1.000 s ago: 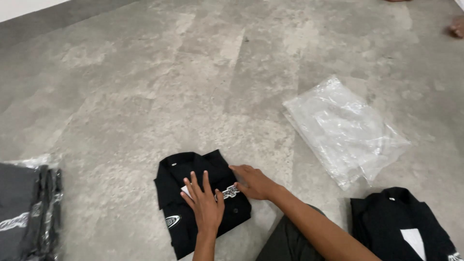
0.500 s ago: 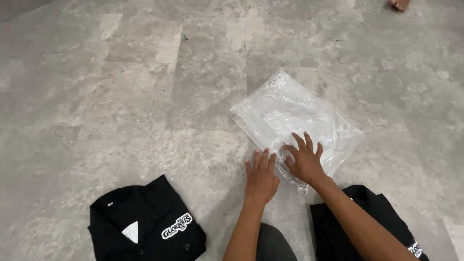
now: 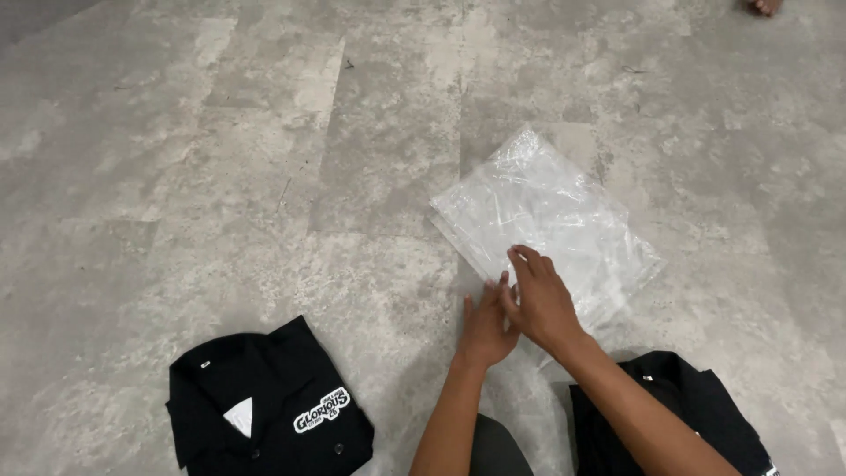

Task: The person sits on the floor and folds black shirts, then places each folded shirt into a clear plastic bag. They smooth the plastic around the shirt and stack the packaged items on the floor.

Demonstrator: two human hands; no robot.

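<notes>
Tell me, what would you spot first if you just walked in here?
Probably the shiny stack of clear plastic bags on the grey floor, with the left hand and right hand at its near edge. Then the folded black shirt at lower left and another black shirt at lower right.

Glossy, crinkled clear plastic bags (image 3: 546, 220) lie on matt, mottled grey stone-look floor (image 3: 220, 176) beside matt black cloth shirts (image 3: 269, 414).
</notes>
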